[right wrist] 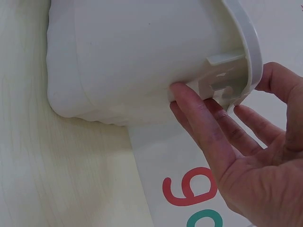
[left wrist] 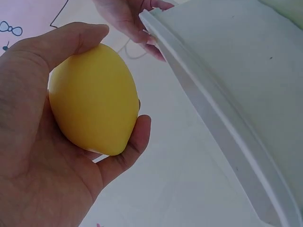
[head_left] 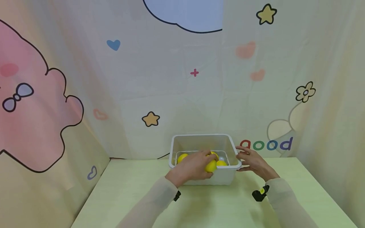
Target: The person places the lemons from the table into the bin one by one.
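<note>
My left hand [head_left: 191, 166] holds a yellow lemon [left wrist: 94, 99], its thumb and fingers bent around the fruit. In the head view this lemon is over the near rim of a white plastic bin [head_left: 209, 179]. Inside the bin lie several more lemons [head_left: 182, 157], partly hidden by the left hand and the near wall. At the bin's right end, my right hand [head_left: 253, 162] grips the rim by its handle [right wrist: 227, 78]; in the right wrist view the fingers press beneath the handle and one digit passes behind the rim.
The bin stands on a pale wooden table [head_left: 125, 193], near its back edge. Behind it hangs a light curtain [head_left: 171, 82] printed with stars, hearts and the word "good". Another curtain with a pink figure [head_left: 31, 120] borders the left side.
</note>
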`<state>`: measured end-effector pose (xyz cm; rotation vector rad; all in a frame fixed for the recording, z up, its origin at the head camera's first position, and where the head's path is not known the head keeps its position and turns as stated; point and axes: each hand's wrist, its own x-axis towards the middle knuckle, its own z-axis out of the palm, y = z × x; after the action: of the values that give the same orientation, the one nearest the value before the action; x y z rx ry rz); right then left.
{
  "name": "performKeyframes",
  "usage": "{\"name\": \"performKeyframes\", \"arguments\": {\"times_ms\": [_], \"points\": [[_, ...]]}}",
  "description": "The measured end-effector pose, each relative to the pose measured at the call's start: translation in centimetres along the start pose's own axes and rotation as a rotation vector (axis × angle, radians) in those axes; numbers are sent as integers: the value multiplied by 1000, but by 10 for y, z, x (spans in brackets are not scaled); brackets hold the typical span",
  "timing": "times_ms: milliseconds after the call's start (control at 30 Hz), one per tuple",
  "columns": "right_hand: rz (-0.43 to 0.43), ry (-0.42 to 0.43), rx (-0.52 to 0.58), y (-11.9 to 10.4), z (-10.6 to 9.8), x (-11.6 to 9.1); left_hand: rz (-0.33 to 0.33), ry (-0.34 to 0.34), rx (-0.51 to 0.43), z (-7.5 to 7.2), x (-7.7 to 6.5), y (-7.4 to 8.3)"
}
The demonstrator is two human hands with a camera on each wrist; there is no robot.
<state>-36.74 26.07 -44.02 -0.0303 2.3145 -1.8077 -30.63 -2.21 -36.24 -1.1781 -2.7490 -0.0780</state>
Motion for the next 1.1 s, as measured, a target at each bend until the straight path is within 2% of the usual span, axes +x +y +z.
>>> {"name": "performKeyframes", "arguments": {"times_ms": [367, 700, 933, 1100], "points": [[-7, 3, 1, 3, -1, 2, -70, -10, -101, -8, 18, -22], [-2, 9, -1, 1, -2, 2, -143, -52, -159, -20, 25, -33], [3, 13, 0, 0, -2, 1, -156, -58, -155, -22, 34, -46], [3, 14, -3, -1, -1, 1, -189, -64, -161, -24, 41, -58]]}}
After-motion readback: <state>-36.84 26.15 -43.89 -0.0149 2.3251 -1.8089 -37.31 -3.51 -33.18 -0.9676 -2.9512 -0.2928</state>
